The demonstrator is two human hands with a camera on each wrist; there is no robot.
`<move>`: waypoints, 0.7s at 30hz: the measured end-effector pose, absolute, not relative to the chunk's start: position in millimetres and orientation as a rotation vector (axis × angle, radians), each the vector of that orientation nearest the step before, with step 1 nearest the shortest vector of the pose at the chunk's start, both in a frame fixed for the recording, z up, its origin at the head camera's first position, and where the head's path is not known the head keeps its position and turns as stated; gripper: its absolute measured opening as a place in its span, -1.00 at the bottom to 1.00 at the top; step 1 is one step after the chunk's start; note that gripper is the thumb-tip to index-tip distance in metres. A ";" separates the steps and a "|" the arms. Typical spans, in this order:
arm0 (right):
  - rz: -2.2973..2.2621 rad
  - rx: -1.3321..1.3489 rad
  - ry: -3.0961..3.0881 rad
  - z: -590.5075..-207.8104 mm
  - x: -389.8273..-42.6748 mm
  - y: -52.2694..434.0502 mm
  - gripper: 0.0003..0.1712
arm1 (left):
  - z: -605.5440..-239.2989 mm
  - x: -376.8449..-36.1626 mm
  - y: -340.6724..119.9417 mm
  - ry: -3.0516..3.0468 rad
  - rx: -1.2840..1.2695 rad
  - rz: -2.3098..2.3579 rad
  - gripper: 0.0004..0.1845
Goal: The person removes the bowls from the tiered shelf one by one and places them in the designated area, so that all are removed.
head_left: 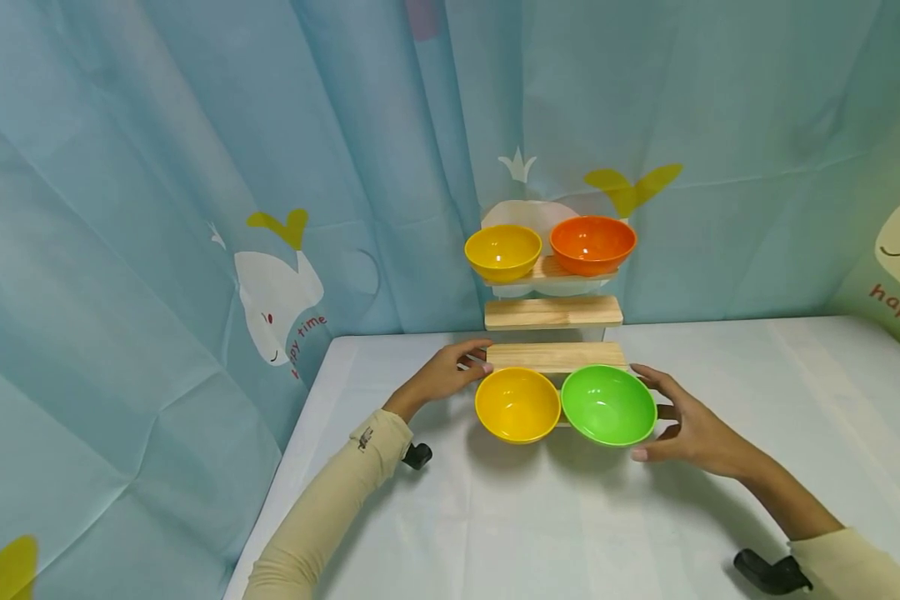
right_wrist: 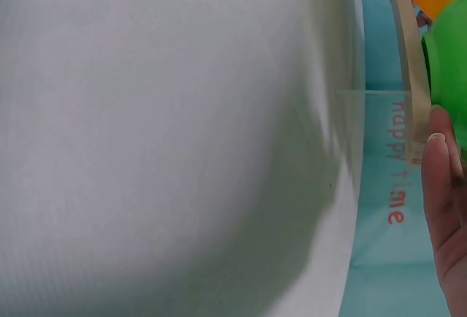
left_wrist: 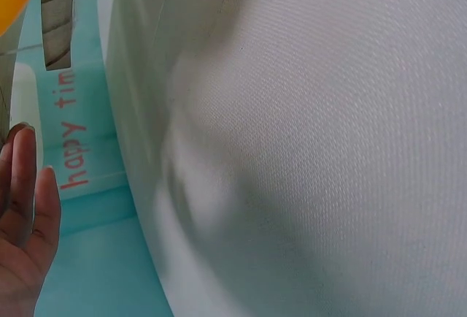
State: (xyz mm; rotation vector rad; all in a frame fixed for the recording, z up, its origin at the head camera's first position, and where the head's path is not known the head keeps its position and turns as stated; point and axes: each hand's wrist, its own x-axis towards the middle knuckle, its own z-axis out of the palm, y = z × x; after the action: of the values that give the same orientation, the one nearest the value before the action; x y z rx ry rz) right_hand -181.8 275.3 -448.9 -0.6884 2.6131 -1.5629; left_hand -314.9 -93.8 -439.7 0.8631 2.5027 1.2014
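A tiered wooden rack [head_left: 553,312] stands on the table. On its lowest step, a yellow bowl [head_left: 517,405] sits left of a green bowl [head_left: 609,406]. My left hand [head_left: 444,372] is at the rack's left end, beside the yellow bowl, its fingertips near a slat's end. My right hand [head_left: 686,425] reaches along the green bowl's right side, with fingers extended and thumb at the bowl's front right. In the right wrist view its fingertips [right_wrist: 436,139] lie close against the bowl and slat; contact is hard to judge. Neither hand visibly grips anything.
On the top step stand another yellow bowl [head_left: 502,252] and an orange bowl [head_left: 593,245]. A white cloth covers the table [head_left: 465,517]. Behind it hangs a blue printed curtain [head_left: 390,167]. Black devices [head_left: 772,573] are attached near both wrists.
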 end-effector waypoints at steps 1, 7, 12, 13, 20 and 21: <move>-1.560 -0.687 2.620 -449.1 -182.0 274.9 0.26 | -439.6 -315.0 -93.4 2.501 0.860 1.199 -0.42; -1.556 -0.677 2.645 -449.9 -183.3 272.5 0.25 | -422.4 -303.5 -90.0 2.495 0.841 1.184 -0.46; -1.556 -0.674 2.642 -449.3 -183.4 271.3 0.26 | -432.3 -309.9 -90.8 2.501 0.836 1.203 -0.44; -1.554 -0.675 2.641 -449.1 -183.4 271.1 0.26 | -436.3 -313.1 -91.5 2.498 0.840 1.206 -0.44; -1.554 -0.686 2.641 -449.5 -183.2 270.5 0.21 | -436.3 -312.2 -92.9 2.504 0.850 1.207 -0.44; -1.552 -0.684 2.644 -449.8 -183.2 270.4 0.20 | -436.3 -311.9 -92.9 2.505 0.849 1.205 -0.44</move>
State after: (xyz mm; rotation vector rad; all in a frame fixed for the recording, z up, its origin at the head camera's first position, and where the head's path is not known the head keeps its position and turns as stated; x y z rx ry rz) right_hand -183.2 270.4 -449.8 -0.6841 2.6439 -1.5523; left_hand -311.9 -92.9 -436.3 0.8489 2.5053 1.2050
